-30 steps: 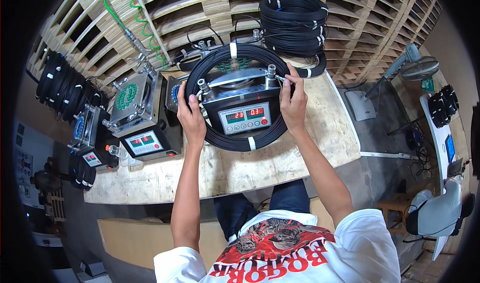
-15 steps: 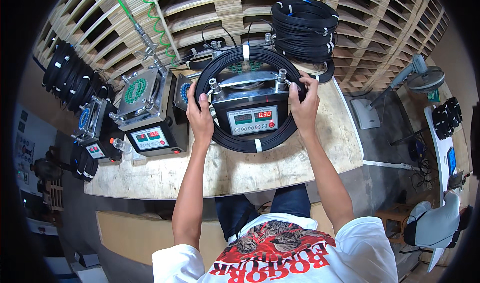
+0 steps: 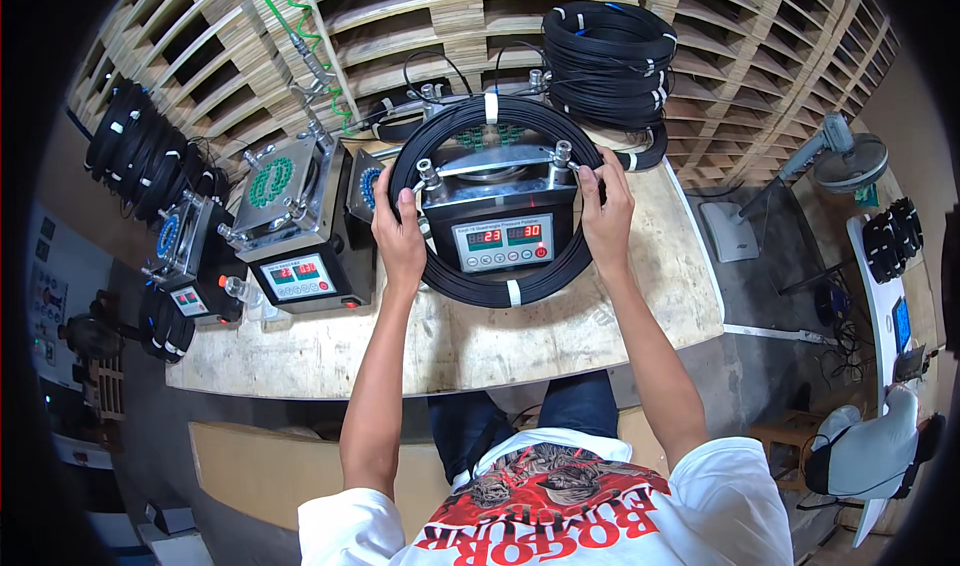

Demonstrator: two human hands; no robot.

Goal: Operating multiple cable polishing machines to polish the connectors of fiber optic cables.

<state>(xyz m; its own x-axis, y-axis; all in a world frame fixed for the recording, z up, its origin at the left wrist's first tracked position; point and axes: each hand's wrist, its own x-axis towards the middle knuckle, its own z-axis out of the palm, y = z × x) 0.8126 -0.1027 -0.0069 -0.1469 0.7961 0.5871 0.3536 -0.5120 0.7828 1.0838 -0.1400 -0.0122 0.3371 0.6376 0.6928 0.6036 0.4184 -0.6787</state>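
A flat coil of black cable (image 3: 450,284), bound with white ties, encircles the front and top of a metal polishing machine (image 3: 510,209). My left hand (image 3: 402,241) grips the coil's left side, thumb on the near face. Gripping the opposite side is my right hand (image 3: 607,211), its fingers over the outer edge. Through the coil's opening show the machine's clamp posts, its steel top plate and a front panel (image 3: 505,243) with lit red digits and a row of buttons. Whether the coil touches the machine or is held just in front is hard to tell.
On the left of the wooden table (image 3: 300,356) stand a larger machine (image 3: 290,221) and a smaller one (image 3: 190,256), near a small bottle (image 3: 240,288). Stacked black coils (image 3: 610,66) rise at the back right. A fan (image 3: 848,156) stands right; a person (image 3: 870,451) sits beyond it.
The digits on the machine's panel differ, with the left readout now lit brighter. My hands and the coil have barely shifted. The green hose at the back left has swung slightly right.
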